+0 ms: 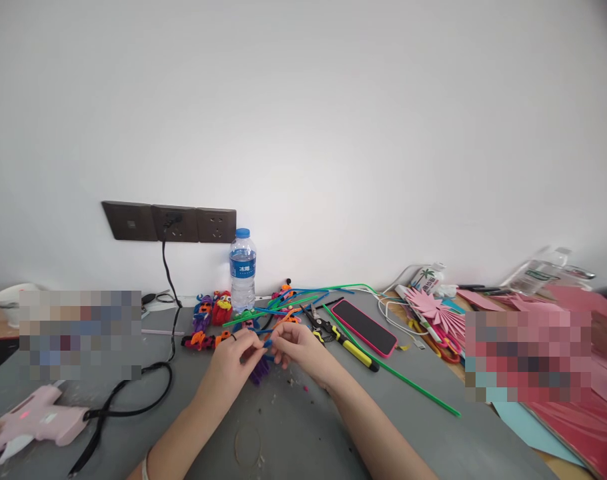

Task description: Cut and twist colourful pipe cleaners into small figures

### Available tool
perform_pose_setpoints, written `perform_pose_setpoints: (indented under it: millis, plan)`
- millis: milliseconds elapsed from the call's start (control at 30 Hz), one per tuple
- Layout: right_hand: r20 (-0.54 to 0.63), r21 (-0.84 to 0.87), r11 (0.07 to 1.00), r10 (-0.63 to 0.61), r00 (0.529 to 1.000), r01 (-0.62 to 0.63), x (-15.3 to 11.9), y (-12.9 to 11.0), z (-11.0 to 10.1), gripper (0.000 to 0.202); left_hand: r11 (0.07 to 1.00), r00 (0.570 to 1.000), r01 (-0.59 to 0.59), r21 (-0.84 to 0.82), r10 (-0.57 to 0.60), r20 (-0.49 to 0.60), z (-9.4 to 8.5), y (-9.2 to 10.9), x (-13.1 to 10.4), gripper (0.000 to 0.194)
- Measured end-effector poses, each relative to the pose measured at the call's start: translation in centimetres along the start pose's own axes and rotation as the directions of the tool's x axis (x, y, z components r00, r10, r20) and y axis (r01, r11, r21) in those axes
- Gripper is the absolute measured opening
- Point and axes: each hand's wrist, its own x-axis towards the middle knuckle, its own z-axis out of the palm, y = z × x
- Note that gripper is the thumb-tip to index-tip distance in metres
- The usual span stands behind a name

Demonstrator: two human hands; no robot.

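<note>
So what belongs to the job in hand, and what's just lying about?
Probably the job:
small blue fuzzy piece, held
long green fuzzy stick
yellow-and-black metal pliers

Seemingly lying about:
clear plastic blue-capped bottle
pink-cased black phone

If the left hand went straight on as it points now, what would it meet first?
Beyond the small blue piece at its fingertips, probably the right hand; exact depth is unclear.
</note>
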Motion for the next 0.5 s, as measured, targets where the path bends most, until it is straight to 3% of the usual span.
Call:
perform_pose_setpoints:
  millis: [100, 267, 367, 500]
  plan:
    - [-0.054, -0.148, 0.972, -0.194, 0.980, 0.184, -0.2, -0.2, 0.5, 0.027, 0.989, 0.992, 0.129, -0.071, -0.129, 0.016, 0.1, 0.1, 0.1, 0.015]
    - [-0.014, -0.402, 0.834, -0.419, 0.908, 0.379, -0.6, -0.7, 0.6, 0.013, 0.864, 0.923, 0.381, -0.330, -0.334, 0.191, -0.2, 1.0, 0.2, 0.027]
    - [0.054, -0.423, 0.781, -0.485, 0.873, 0.460, -0.9, -1.1, 0.1, 0.012, 0.754, 0.871, 0.490, -0.437, -0.413, 0.266, -0.5, 1.6, 0.2, 0.028]
    - [0.105, -0.338, 0.800, -0.492, 0.864, 0.496, -1.1, -1.5, -0.2, 0.015, 0.677, 0.832, 0.550, -0.489, -0.393, 0.392, -1.1, 2.0, 0.2, 0.028]
